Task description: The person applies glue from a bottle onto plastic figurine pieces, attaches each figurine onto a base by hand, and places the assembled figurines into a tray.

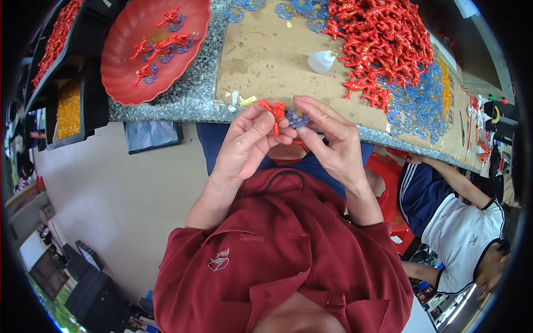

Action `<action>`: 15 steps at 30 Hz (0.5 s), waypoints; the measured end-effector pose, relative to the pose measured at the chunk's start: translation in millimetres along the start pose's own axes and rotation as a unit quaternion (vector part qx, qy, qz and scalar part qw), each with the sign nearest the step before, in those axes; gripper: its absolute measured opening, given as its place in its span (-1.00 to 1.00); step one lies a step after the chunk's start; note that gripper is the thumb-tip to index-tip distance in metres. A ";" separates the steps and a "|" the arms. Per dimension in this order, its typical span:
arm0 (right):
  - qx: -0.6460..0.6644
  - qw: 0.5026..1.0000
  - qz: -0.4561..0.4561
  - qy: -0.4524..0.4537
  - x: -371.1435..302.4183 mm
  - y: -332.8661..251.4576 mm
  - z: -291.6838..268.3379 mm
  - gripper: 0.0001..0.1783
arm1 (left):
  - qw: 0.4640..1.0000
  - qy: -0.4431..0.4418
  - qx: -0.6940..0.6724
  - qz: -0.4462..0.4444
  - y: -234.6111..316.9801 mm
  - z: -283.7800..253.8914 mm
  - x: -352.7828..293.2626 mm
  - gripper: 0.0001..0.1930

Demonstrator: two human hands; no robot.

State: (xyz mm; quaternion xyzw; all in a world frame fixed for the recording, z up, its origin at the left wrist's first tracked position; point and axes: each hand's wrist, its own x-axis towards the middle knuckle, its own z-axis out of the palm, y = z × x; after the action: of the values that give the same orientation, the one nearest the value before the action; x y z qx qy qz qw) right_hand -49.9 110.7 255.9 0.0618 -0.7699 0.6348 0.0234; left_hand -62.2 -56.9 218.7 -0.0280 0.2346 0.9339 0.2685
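My left hand (244, 141) pinches a small red plastic figure (275, 114) between thumb and fingers, just in front of the table's edge. My right hand (327, 139) holds a small translucent blue plastic base (297, 118) right against that figure. Both pieces meet between my fingertips. Behind them a brown cardboard sheet (272, 61) lies on the speckled grey table (191, 100).
A red scalloped tray (122, 61) with several joined red-and-blue pieces sits at the left. A heap of red figures (383, 39), blue bases (422, 105) and a small white bottle (321, 61) lie on the cardboard. Another person (461, 222) sits to my right. Black bins (66, 105) stand at left.
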 end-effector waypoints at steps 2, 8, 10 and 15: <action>0.058 0.998 0.037 -0.014 -2.7 7.5 -3.1 -0.68 | 1.000 0.011 0.021 0.011 -0.5 1.0 0.5 -0.78; 0.029 0.993 0.108 -0.032 -13.4 6.9 -5.9 -0.69 | 0.998 0.057 0.037 0.011 -4.3 9.1 -13.9 -0.78; -0.045 0.996 0.072 -0.024 -13.9 -1.7 -0.5 -0.72 | 0.998 0.051 0.022 0.001 -6.5 11.3 -16.5 -0.80; 0.003 0.998 0.025 -0.049 -15.9 14.6 14.5 -0.63 | 0.995 0.049 0.014 0.091 -6.3 5.2 -36.6 -0.84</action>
State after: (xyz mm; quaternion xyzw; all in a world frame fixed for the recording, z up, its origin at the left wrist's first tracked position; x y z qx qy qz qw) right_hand -35.3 100.3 237.0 0.0740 -0.7693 0.6338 -0.0303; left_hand -27.3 -67.7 227.2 -0.0487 0.2619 0.9485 0.1711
